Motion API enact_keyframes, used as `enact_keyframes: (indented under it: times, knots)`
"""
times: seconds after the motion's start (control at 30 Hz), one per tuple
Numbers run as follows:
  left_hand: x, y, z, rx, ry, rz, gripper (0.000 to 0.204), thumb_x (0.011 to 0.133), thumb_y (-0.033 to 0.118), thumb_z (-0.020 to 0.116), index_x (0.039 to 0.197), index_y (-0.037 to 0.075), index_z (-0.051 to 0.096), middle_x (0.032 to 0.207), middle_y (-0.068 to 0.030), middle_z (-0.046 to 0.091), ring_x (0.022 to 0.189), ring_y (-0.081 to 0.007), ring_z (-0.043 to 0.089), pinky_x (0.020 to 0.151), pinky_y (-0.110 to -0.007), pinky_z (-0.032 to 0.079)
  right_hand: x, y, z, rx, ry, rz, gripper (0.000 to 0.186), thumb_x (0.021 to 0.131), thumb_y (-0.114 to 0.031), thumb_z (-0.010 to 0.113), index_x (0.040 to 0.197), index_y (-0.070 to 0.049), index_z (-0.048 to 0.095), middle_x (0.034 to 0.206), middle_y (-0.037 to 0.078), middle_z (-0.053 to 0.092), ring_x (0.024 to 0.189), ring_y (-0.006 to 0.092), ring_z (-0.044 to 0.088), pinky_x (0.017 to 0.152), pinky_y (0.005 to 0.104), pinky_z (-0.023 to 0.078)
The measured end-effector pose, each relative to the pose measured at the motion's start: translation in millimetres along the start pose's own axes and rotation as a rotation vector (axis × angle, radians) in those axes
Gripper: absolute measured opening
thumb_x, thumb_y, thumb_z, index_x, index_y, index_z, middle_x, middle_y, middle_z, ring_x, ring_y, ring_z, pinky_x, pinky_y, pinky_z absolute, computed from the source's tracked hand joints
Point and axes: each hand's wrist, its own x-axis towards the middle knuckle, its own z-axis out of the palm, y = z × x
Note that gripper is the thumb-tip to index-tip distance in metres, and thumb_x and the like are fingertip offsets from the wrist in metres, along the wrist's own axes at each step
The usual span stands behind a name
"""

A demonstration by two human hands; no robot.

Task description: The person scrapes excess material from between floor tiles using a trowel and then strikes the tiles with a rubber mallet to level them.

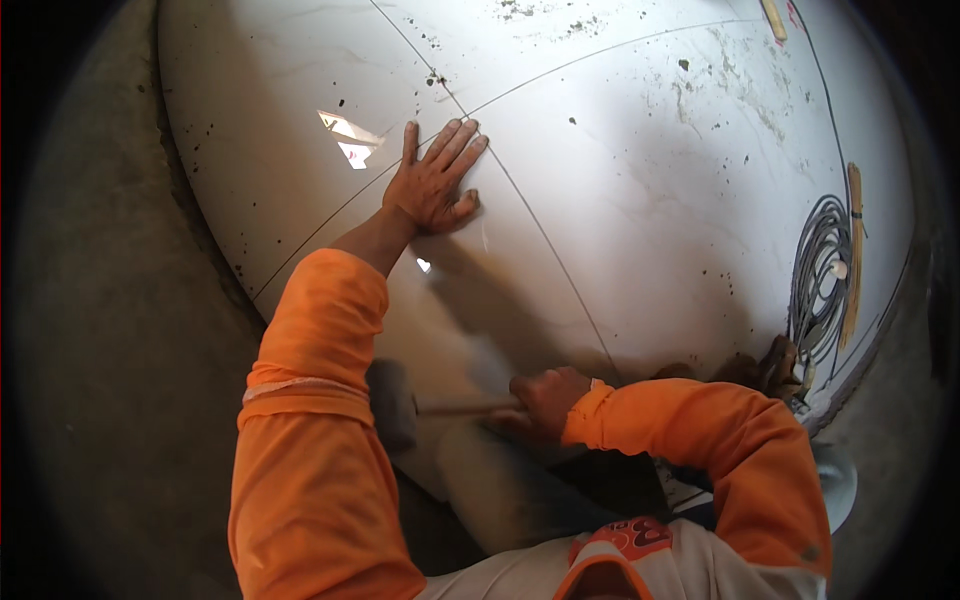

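Observation:
My left hand (pixel 432 178) lies on the glossy white floor tiles (pixel 620 170) with its fingers spread, just below the spot where the dark joint lines cross. Lower down, my right hand (pixel 550 398) grips the wooden handle of a mallet (pixel 393 400). The mallet's dark, blurred head is beside my left forearm, low over the tile near my knee, and partly behind the orange sleeve.
Coiled grey cable (pixel 815 260) and light wooden strips (pixel 851 300) lie along the right side. A short stick (pixel 774 18) lies at the top right. Bare grey concrete (pixel 100 280) borders the tiles on the left. Dark specks dot the tiles.

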Motion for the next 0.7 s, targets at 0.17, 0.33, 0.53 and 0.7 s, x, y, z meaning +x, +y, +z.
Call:
enact_keyframes:
  times: [0.17,0.33,0.53,0.7]
  knots:
    - [9,2,-5,0.015,-0.029,-0.007,0.076,0.082,0.039,0.050,0.149,0.014,0.028,0.158,-0.0096,0.021,0.146,-0.0264,0.020,0.113,-0.064,0.006,9,45,-7,-0.108,0.285,0.004,0.068,0.085,-0.071,0.046,0.094,-0.006,0.063,0.083,0.021,0.066,0.075,0.0398,0.065,0.067,0.0528,0.051]
    - [2,-5,-5,-0.007,-0.001,-0.026,0.076,0.084,0.043,0.047,0.149,0.010,0.027,0.158,-0.0099,0.021,0.146,-0.0263,0.020,0.113,-0.064,0.006,-5,102,-21,0.097,0.632,0.150,0.059,0.088,-0.060,0.051,0.092,-0.002,0.059,0.076,0.024,0.062,0.073,0.0451,0.061,0.065,0.0511,0.049]
    - [0,3,1,-0.018,0.085,-0.479,0.077,0.086,0.047,0.045,0.148,0.004,0.027,0.157,-0.0131,0.022,0.146,-0.0304,0.017,0.112,-0.066,0.004,-12,202,-61,0.082,1.037,0.529,0.046,0.089,-0.049,0.057,0.091,-0.002,0.055,0.077,0.020,0.062,0.072,0.0427,0.060,0.064,0.0485,0.048]
    - [-3,6,5,-0.018,0.110,-0.838,0.078,0.087,0.049,0.043,0.148,0.003,0.027,0.156,-0.0164,0.021,0.146,-0.0339,0.014,0.111,-0.068,0.002,21,228,-101,-0.005,1.227,0.730,0.041,0.089,-0.045,0.059,0.103,-0.006,0.057,0.099,0.015,0.063,0.093,0.0350,0.060,0.077,0.0467,0.047]
